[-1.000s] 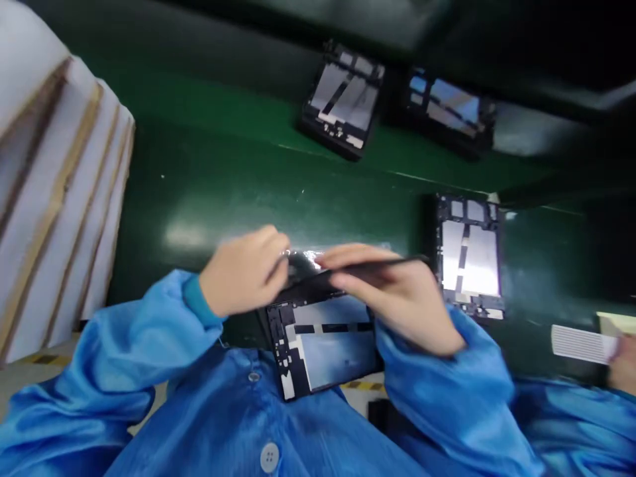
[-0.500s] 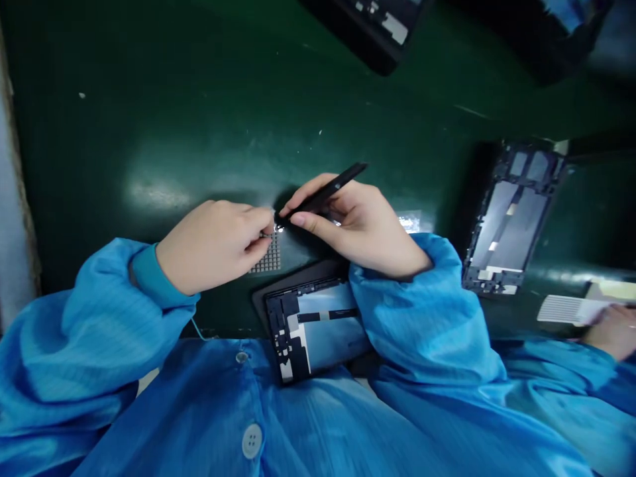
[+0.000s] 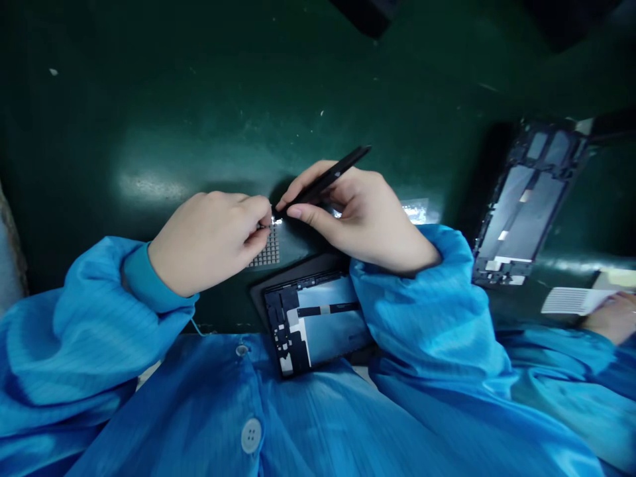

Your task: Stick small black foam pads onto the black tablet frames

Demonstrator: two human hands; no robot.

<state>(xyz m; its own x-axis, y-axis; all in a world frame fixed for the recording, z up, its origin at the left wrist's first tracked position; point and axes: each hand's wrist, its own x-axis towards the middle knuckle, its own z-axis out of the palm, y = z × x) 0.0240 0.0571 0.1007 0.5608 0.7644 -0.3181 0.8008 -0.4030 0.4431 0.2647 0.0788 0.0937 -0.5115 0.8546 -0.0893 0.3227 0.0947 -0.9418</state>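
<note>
My right hand (image 3: 358, 212) holds black tweezers (image 3: 325, 180) like a pen, their tip pointing down and left. My left hand (image 3: 211, 242) is closed in a pinch at the edge of a clear sheet of small grey square pads (image 3: 269, 249). Between the two hands the tweezer tip meets the sheet's upper part, where something shiny shows; what lies at the tip is too small to make out. Just below, near my body, rests an opened phone or tablet frame (image 3: 328, 324) on a dark base, its right end covered by my right sleeve.
Another opened device frame (image 3: 521, 205) lies tilted on the green table (image 3: 163, 99) at right. A clear film piece (image 3: 416, 211) is beside my right wrist. At far right a co-worker's hand (image 3: 613, 318) touches a white striped sheet (image 3: 566, 300). A dark object (image 3: 370, 16) stands at the top.
The view has shifted a little, so the dark things at the top show less and the right device sits farther right. Both hands keep nearly the same pose around the sheet.
</note>
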